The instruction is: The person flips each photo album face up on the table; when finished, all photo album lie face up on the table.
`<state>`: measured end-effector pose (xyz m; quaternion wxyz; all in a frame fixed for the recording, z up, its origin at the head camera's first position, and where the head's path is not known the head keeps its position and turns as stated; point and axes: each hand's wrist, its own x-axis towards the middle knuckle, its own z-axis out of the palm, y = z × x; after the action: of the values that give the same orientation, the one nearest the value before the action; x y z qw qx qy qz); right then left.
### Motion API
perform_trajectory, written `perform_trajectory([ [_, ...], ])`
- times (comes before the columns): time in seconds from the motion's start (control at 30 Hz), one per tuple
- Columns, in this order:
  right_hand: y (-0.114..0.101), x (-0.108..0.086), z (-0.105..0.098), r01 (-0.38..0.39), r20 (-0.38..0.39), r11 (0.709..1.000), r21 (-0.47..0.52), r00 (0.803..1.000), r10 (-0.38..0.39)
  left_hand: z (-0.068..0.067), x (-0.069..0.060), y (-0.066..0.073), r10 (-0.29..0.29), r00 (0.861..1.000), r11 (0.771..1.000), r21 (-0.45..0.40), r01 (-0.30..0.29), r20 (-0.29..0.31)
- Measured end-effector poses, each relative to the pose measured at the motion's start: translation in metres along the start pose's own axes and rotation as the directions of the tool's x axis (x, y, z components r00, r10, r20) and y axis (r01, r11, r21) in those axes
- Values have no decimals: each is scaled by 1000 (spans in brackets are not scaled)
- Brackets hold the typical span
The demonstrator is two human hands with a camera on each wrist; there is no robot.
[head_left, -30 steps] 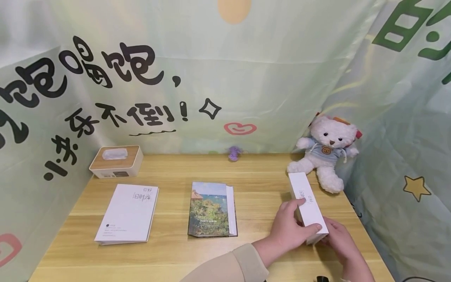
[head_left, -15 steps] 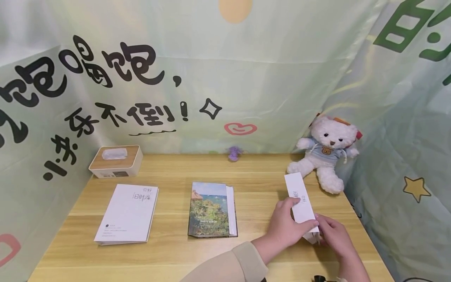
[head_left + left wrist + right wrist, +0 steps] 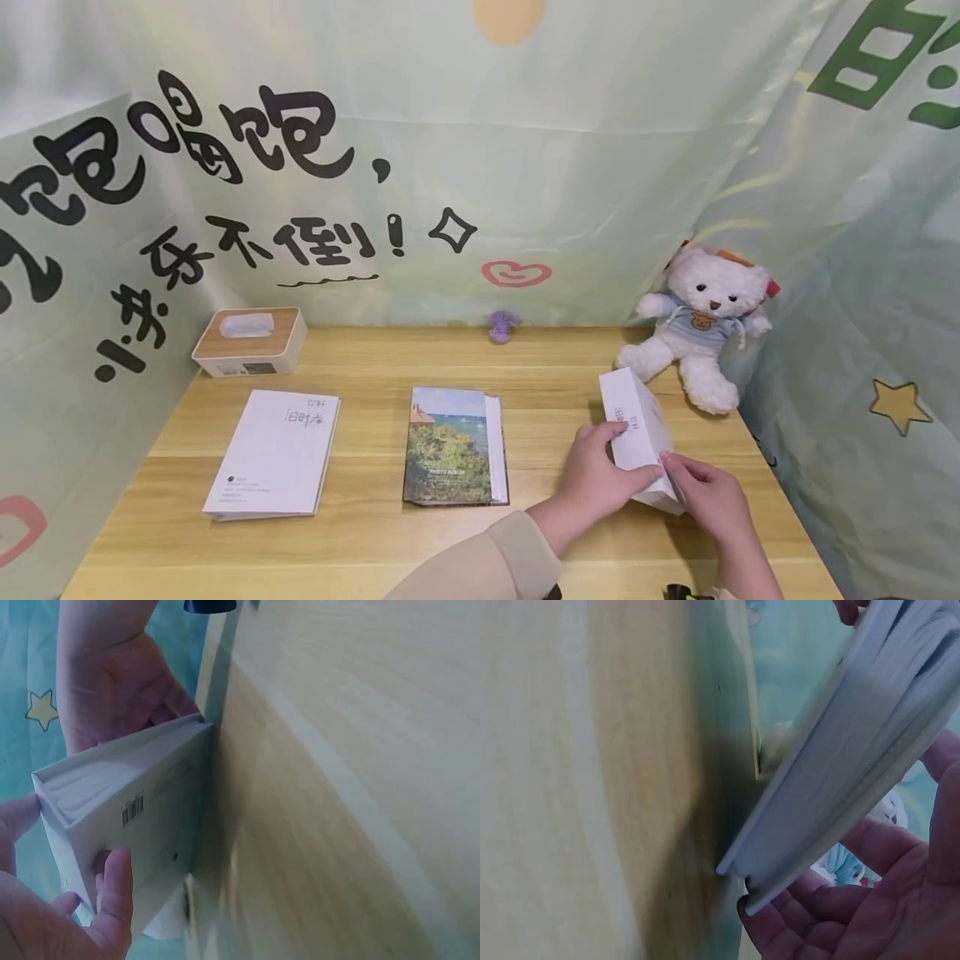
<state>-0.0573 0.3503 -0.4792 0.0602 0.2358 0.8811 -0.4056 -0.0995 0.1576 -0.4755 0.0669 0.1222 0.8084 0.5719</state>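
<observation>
A thick white album (image 3: 636, 433) stands tilted on its long edge at the table's right, its lettered spine facing up and left. My left hand (image 3: 596, 477) grips it across the spine, thumb toward the near end. At the right cover, my right hand (image 3: 711, 492) holds the cover near its lower edge. In the left wrist view, a barcode marks the cover of the album (image 3: 161, 802) on the left-hand side. Pages show between both covers of the album (image 3: 855, 742) in the right wrist view, where my right hand's (image 3: 877, 907) fingertips curl at a cover's edge.
Another white album (image 3: 273, 454) lies flat at left, and a painted-cover photo album (image 3: 450, 446) lies mid-table. A tissue box (image 3: 251, 342), a small purple figure (image 3: 502, 326) and a white teddy bear (image 3: 705, 333) line the back. Fabric curtains (image 3: 420, 167) enclose the table (image 3: 360, 550).
The album has shifted a little left and rolled, so its spine leans left and its right cover now shows. My right hand has moved slightly left and up along with it.
</observation>
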Motion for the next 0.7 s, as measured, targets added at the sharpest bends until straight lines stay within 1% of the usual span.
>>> perform_trajectory([
  [0.13,-1,0,0,10,-13,1000,-27,1000,-11,0,1,-7,-13,1000,1000,4,13,-2],
  [0.23,-1,2,0,33,-14,998,-59,999,-34,-2,2,-12,-41,999,999,1,41,2],
  [0.33,-1,4,1,49,-10,996,-79,999,-50,-6,4,-17,-80,997,997,-12,80,22],
  [0.47,-1,5,3,47,1,994,-100,999,-47,-12,8,-23,-138,988,990,-14,139,69],
  [0.5,-1,5,3,51,1,993,-109,999,-51,-13,8,-25,-141,987,990,-15,143,79],
  [0.57,-1,6,5,63,-3,990,-129,998,-64,-15,9,-27,-166,981,986,-16,169,101],
  [0.7,-3,6,8,91,-13,981,-172,995,-95,-15,8,-30,-204,971,979,12,204,128],
])
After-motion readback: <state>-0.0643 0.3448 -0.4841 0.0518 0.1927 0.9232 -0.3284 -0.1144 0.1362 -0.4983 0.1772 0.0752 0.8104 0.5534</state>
